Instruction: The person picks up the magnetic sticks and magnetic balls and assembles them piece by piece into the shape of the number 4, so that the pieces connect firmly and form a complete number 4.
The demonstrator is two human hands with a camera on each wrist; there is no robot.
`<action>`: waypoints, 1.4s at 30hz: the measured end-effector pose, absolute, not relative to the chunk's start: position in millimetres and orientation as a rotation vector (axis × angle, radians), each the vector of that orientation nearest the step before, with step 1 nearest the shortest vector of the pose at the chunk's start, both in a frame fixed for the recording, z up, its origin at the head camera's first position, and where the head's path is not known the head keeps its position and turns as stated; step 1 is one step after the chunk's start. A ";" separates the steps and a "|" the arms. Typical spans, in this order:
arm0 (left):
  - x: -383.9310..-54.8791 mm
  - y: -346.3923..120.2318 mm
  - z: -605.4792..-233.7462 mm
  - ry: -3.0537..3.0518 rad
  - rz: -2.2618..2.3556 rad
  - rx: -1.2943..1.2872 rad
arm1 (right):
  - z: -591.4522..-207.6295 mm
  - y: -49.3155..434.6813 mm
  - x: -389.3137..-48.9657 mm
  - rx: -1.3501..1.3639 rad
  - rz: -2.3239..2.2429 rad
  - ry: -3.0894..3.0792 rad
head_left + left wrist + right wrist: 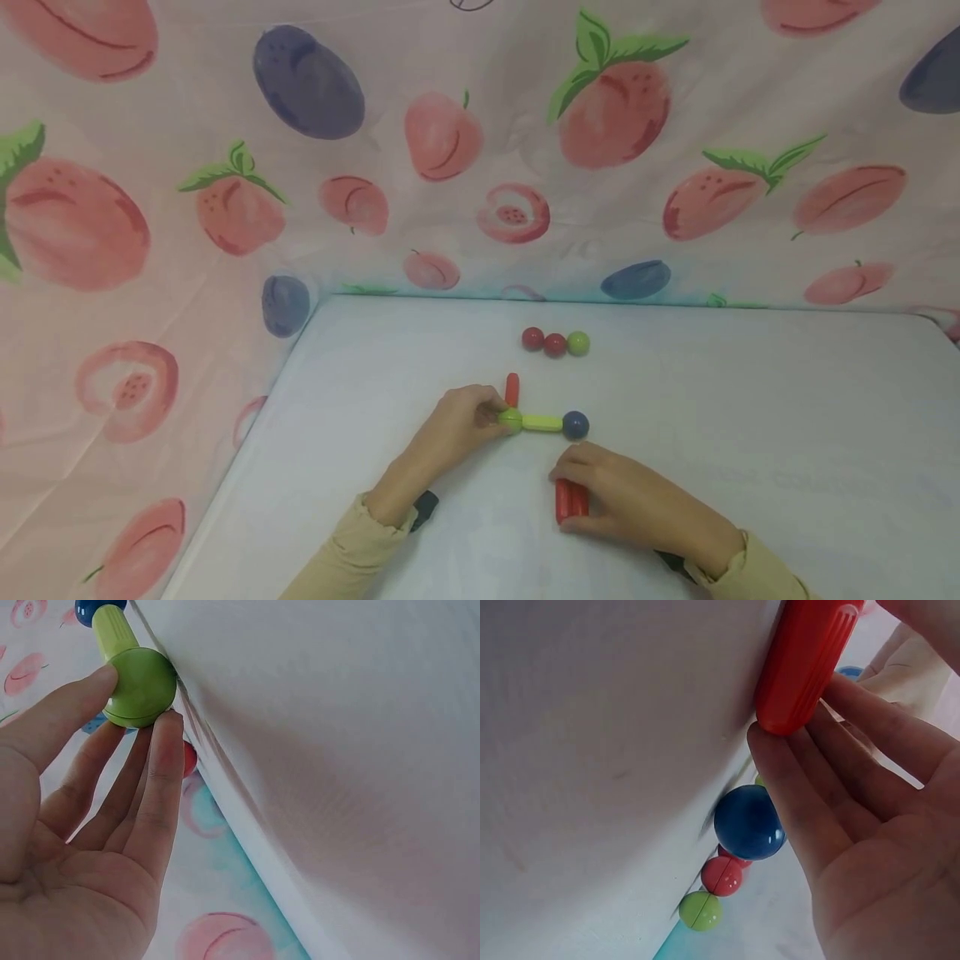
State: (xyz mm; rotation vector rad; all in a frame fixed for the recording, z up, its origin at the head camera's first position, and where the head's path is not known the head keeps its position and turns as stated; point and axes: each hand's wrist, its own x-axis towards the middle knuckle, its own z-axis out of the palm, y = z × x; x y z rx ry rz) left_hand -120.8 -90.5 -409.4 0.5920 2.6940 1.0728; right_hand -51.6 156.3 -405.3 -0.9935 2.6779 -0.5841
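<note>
My left hand (457,425) pinches a green ball (512,421) between thumb and fingertips, close up in the left wrist view as well. From that ball a yellow-green rod (542,423) runs right to a dark blue ball (576,426). A red rod (512,389) points away from the green ball toward the back. Nearer the front, my right hand (637,500) grips two red rods (572,502) lying side by side, fingers at their far end and thumb at the near end. In the right wrist view, fingertips touch the end of a ridged red rod (802,671).
Behind the joined pieces, two red balls (555,345) and a lime green ball (578,342) sit in a row on the white table (750,400). A fruit-print cloth (510,150) rises along the table's back and left edges.
</note>
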 end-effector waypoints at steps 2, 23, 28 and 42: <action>-120.8 -90.2 -409.5 2.693 1.073 0.592 | -406.0 156.1 -51.1 -1.001 -0.591 2.687; -119.5 -89.6 -407.0 2.681 1.072 0.553 | -401.4 153.5 -56.2 -0.986 -0.541 2.726; -119.7 -89.6 -406.3 2.676 1.075 0.553 | -397.0 153.6 -60.4 -0.997 -0.534 2.744; -119.6 -89.4 -406.0 2.680 1.066 0.556 | -387.0 158.5 -74.0 -0.985 -0.618 2.794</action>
